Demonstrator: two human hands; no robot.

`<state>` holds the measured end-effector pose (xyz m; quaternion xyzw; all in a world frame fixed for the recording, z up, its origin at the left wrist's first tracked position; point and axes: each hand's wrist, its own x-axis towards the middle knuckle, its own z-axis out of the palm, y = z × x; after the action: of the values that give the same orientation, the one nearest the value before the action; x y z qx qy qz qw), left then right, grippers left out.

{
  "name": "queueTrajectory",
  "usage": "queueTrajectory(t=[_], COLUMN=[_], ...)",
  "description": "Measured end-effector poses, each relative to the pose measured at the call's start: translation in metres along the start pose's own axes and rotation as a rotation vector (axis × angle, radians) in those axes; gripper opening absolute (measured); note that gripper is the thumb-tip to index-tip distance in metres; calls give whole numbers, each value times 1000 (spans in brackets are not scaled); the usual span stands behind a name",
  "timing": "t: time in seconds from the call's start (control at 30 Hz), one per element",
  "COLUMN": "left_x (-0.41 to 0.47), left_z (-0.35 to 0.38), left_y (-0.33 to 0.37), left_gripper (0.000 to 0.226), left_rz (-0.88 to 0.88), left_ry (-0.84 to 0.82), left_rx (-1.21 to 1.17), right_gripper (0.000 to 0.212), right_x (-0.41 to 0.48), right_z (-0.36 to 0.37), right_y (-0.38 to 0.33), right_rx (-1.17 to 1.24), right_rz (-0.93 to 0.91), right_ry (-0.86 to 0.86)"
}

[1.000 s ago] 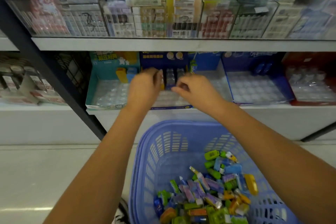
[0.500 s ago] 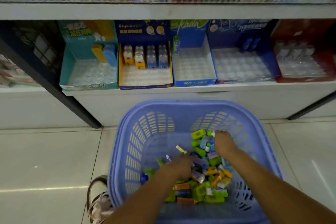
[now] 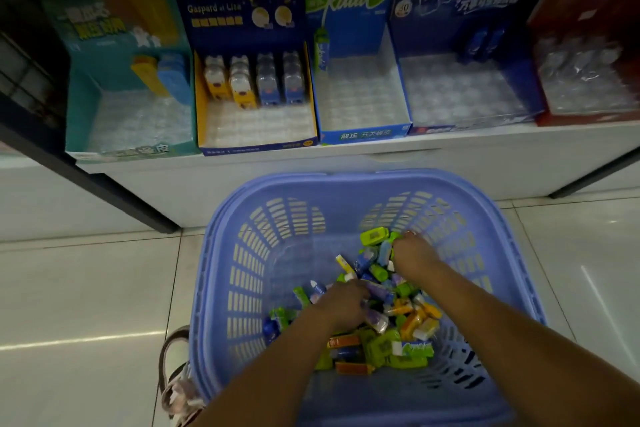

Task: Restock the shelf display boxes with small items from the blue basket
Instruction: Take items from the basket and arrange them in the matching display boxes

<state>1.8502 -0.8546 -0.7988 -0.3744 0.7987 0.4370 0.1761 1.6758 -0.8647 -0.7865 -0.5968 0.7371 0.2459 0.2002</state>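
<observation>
— Where are the hands, from where you stand?

— Both down in the blue basket (image 3: 512,274), which sits on the tiled floor (image 3: 86,288) in front of the low shelf (image 3: 311,166). The left hand (image 3: 341,305) is buried in the middle of the heap of small items (image 3: 391,326), fingers curled down among the packets. Whether that grip has actually closed on one, I cannot tell; the fingertips are hidden in the pile.

— And the right?

— The right hand (image 3: 412,253) is at the far edge of the heap, near the basket's back wall, knuckles up, fingers bent over a pale blue piece and a green one. Again, its grip is unclear: grasping or just touching, I cannot say.

— What is in the heap?

— Little wrapped pieces: lime green, orange, purple, blue, some white-ended. A lime green one (image 3: 374,236) lies topmost at the back, just beside the right hand.

— And the display boxes?

— Five in a row on the shelf. The teal box (image 3: 83,121) at the left holds a yellow and a blue piece at the back. The navy and yellow box (image 3: 256,146) has four columns filled along its rear, yellow ones left, blue ones right. The blue "kada" box (image 3: 363,137), the dark blue box (image 3: 485,45) and the red box (image 3: 550,28) show mostly clear plastic trays.

— Anything else?

— A sandalled foot (image 3: 176,385) beside the basket's left side.
</observation>
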Motion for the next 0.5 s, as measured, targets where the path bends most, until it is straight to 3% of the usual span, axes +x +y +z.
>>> queueTrajectory(t=[0.17,0.2,0.27,0.4,0.47,0.5], left_x=[5,6,10,11,10,10], left_z=[-14,-15,-17,-23,-25,-26], left_y=[-3,1,11,30,33,33], left_gripper=[27,25,25,26,21,20], left_rz=[-60,-87,-108,-68,-54,-70], left_ry=[-1,20,148,431,416,402], left_rx=[-81,-83,-163,-711,-978,-1055], right_gripper=[20,9,14,29,30,31], right_x=[-15,-19,-23,-38,-42,-43], right_z=[-17,-20,-24,-39,-44,-44], right_y=[7,11,18,26,31,34], right_rx=[77,144,438,1060,1077,941], right_rz=[12,8,-3,-100,-140,-151], right_ry=[-21,-15,-2,-132,-177,-174])
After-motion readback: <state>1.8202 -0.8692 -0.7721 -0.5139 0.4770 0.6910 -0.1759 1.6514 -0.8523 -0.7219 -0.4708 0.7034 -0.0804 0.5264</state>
